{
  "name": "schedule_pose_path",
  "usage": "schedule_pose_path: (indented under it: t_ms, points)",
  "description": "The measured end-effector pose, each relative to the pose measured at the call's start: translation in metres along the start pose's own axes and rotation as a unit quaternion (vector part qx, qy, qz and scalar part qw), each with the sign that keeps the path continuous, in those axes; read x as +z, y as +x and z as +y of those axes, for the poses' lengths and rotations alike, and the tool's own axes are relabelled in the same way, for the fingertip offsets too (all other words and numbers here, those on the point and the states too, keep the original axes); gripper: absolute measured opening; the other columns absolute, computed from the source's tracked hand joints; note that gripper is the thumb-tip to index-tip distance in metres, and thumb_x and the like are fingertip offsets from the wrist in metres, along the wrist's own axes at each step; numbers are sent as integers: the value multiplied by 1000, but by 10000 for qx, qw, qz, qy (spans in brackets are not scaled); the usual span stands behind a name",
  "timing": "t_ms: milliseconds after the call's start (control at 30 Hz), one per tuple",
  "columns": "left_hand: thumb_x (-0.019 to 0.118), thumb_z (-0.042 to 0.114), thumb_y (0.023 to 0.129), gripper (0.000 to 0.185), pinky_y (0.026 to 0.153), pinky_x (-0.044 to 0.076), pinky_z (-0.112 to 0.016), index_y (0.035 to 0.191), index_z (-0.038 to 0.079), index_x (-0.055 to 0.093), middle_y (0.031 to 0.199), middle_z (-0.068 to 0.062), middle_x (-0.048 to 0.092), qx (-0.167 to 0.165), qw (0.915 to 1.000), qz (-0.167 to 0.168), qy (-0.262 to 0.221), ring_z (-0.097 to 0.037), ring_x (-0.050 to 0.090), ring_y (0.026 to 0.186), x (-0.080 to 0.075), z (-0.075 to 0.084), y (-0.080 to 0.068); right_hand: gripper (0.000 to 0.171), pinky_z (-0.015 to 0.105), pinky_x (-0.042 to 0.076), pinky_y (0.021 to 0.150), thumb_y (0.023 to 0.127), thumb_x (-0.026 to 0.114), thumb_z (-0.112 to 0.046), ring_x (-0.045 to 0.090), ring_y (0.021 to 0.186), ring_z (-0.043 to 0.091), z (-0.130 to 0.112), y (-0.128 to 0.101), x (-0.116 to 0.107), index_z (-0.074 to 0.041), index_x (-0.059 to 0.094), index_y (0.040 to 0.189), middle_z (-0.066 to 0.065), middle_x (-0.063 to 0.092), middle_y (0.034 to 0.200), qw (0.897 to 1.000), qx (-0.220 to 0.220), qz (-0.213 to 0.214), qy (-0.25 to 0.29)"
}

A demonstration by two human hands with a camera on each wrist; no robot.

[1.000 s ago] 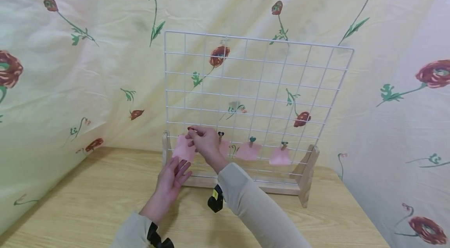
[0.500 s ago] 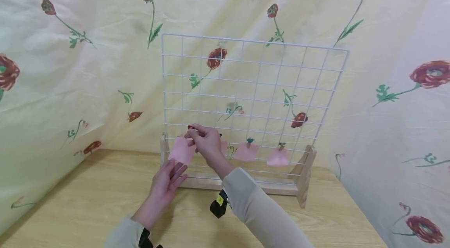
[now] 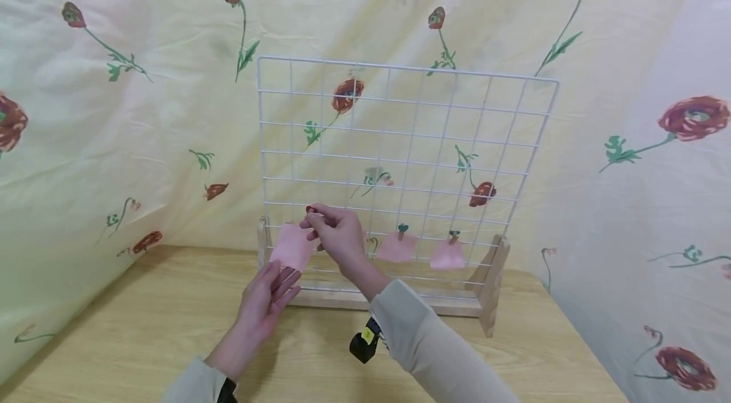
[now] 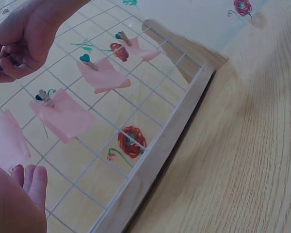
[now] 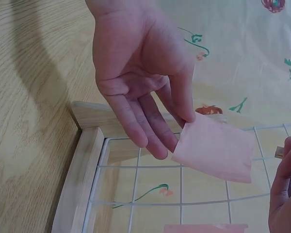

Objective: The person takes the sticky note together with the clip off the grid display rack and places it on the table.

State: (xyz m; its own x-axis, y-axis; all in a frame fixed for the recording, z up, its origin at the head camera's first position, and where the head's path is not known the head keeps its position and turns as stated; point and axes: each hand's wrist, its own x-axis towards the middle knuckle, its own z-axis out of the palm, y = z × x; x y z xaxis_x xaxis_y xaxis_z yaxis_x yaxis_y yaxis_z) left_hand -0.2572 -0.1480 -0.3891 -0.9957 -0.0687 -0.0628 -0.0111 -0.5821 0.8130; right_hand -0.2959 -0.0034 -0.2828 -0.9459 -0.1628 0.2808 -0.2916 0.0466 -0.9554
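My left hand (image 3: 257, 308) pinches a pink paper sheet (image 3: 292, 247) by its lower edge between thumb and forefinger, its other fingers extended. The sheet stands in front of the lower left of a white wire grid (image 3: 388, 130). At the sheet's upper right, my right hand (image 3: 339, 238) pinches a small wooden clothespin (image 5: 280, 152) with a red top, mostly covered by the fingers. Three more pink sheets hang along the grid from decorated clothespins, including one sheet (image 4: 63, 115) largely hidden behind my right hand in the head view.
The grid stands in a wooden base with a right foot (image 3: 492, 285) and a left foot (image 3: 263, 241). Under it lies a wood-grain table (image 3: 143, 314). A flowered cloth (image 3: 188, 105) hangs behind and at both sides. Black wrist camera gear (image 3: 364, 343) hangs under the right sleeve.
The head view has shifted slightly, so the grid sits further left. My left hand has drifted a little left and down with the sheet. My right hand keeps its pinch on the clothespin.
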Motion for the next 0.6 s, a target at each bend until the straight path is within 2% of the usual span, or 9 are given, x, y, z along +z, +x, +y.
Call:
schedule_pose_path:
  t_ms: [333,600]
  points:
    - [44,26,104,61,91,54,-30,151,0,16,96,4,68,58,9998,1,171,-9,67,96,0,1,-3,26,20,50,49,94,63,-16,63,62,10,2,-5,-11,-8,69,118,10,73,90,9999,13,-77,82]
    - [45,21,103,44,85,57,-28,140,0,35,87,4,67,167,9986,147,481,-9,68,89,-4,5,-6,25,19,48,48,94,63,-15,61,60,10,4,-14,-26,-6,69,116,9,72,86,9999,68,-130,87]
